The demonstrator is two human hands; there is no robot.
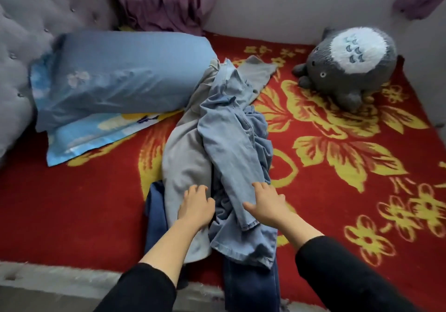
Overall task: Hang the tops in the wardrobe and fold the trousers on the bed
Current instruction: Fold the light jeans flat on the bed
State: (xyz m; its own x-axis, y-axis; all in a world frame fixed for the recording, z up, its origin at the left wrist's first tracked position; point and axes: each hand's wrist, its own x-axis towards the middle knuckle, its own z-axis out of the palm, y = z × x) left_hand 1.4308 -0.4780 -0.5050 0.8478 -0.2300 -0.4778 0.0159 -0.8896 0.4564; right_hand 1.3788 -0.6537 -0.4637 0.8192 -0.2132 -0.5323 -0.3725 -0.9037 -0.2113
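The clothes lie in a loose heap (217, 147) in the middle of the bed, running from the near edge up towards the pillow (120, 77). On top are pale blue jeans (224, 130), crumpled, with one leg stretched down to a raw hem near the hands. A grey garment (185, 162) lies along their left side, and a dark blue garment (248, 282) sits underneath, hanging over the bed's edge.

The left hand (196, 205) rests on the grey garment, fingers spread and slightly bent, closed around nothing. The right hand (266, 203) lies palm down on the jeans leg, fingers apart and thumb stretched out to the left; it does not pinch the cloth. Both arms wear black sleeves (342, 273) pushed up the forearm.

The bed is covered by a red blanket (337, 191) with large yellow flowers. The blue pillow lies at the left against a grey tufted headboard (24, 22). A grey and white plush toy (347, 63) sits in the far right corner by a pale wall (277, 5). A purple curtain (164, 0) hangs behind the pillow.
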